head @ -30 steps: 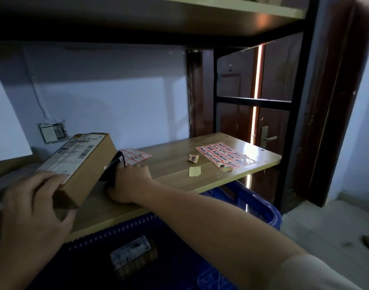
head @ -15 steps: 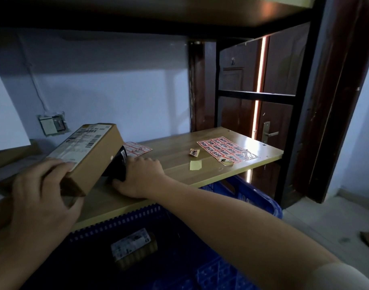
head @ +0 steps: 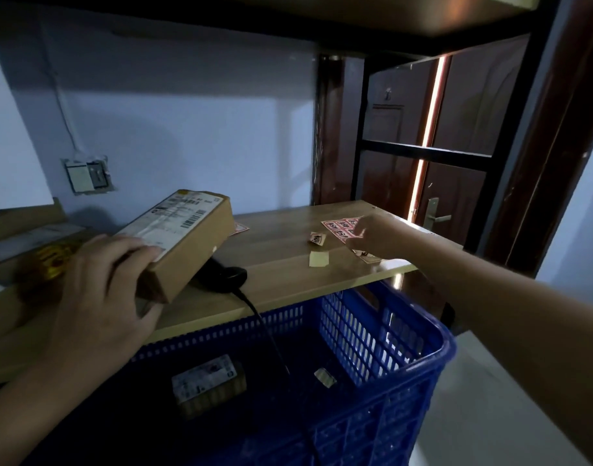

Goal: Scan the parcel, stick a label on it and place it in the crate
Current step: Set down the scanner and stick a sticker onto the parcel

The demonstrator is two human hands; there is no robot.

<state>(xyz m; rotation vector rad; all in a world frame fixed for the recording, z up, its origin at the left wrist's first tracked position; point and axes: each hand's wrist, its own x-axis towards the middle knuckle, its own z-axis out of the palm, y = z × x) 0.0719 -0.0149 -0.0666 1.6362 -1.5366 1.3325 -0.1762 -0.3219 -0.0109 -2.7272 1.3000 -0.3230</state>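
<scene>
Head view: the left hand (head: 100, 290) wraps its fingers round the near end of the parcel (head: 184, 240), left of middle. It looks stiff and light. The right hand (head: 372, 235) pinches at the sticker sheet (head: 339, 227).

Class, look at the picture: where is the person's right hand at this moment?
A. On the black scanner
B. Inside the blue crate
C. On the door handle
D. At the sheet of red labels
D: the right hand reaches to the red label sheet on the wooden shelf, while the scanner lies untouched.
</scene>
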